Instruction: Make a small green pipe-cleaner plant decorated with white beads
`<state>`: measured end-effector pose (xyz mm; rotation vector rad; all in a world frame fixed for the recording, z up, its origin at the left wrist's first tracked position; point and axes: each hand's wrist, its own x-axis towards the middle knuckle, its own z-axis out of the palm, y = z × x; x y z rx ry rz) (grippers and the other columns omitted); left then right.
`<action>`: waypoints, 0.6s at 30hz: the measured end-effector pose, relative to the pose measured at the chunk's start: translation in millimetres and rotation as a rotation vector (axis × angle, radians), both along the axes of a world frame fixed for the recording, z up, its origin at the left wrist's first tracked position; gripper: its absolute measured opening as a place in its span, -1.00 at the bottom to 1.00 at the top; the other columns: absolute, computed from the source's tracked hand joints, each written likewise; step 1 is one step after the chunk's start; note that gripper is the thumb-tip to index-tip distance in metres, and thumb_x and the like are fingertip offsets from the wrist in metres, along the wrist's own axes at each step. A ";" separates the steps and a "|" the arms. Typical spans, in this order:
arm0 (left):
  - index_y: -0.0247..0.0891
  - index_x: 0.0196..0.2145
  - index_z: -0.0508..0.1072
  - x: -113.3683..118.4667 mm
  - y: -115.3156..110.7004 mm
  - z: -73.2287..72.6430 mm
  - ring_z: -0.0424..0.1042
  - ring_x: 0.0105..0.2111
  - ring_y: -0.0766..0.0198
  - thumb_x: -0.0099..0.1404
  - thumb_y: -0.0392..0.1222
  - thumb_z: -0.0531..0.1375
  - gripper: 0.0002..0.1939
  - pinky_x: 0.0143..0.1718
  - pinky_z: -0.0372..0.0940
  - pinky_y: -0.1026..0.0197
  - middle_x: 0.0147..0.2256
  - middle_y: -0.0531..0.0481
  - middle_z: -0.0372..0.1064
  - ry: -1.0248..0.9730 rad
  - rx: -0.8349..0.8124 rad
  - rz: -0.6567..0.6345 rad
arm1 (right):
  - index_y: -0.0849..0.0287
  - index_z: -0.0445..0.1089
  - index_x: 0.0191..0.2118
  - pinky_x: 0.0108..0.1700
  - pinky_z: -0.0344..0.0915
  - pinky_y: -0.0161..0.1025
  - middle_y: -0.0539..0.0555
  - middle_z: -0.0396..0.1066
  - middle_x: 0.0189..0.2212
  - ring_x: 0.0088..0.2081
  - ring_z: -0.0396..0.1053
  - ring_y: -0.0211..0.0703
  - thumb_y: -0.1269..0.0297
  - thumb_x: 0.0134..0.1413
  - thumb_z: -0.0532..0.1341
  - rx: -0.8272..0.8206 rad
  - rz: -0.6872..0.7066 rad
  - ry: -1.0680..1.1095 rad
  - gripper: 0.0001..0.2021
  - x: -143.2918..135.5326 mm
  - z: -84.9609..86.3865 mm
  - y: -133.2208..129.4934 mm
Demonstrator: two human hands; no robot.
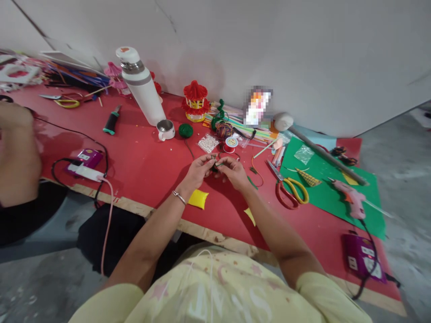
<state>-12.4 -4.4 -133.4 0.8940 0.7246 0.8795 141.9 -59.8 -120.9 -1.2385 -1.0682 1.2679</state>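
My left hand [199, 170] and my right hand [233, 171] meet over the red tabletop, both with fingers pinched together. Between the fingertips shows a bit of thin green cord [218, 164], with a small dark piece by it that I cannot make out. Just beyond my hands lie a bag of white beads [208, 143], a red thread spool [230, 145], a multicoloured yarn ball [224, 130] and a green yarn ball [185, 130]. Yellow padded pieces, one a small pillow shape [198, 199], lie near my forearms.
Large scissors [286, 186] lie right of my hands, and a pink glue gun [350, 197] rests on green sheeting [368, 211]. A white flask [143, 87], a metal cup [166, 130] and a red paper lantern [195, 102] stand behind. Another person's blurred arm [16, 152] is at left.
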 end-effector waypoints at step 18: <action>-0.29 -0.22 0.53 2.0 1.9 -4.3 0.06 -0.68 0.53 0.09 -0.02 0.45 -0.62 -0.67 -0.11 0.38 -0.57 0.19 0.20 -0.009 0.000 0.041 | 0.11 0.44 -0.25 -0.55 0.43 -0.32 -0.02 0.45 -0.39 -0.45 0.42 -0.24 -0.04 0.05 0.39 0.064 -0.037 -0.108 -0.67 -0.5 -15.2 3.9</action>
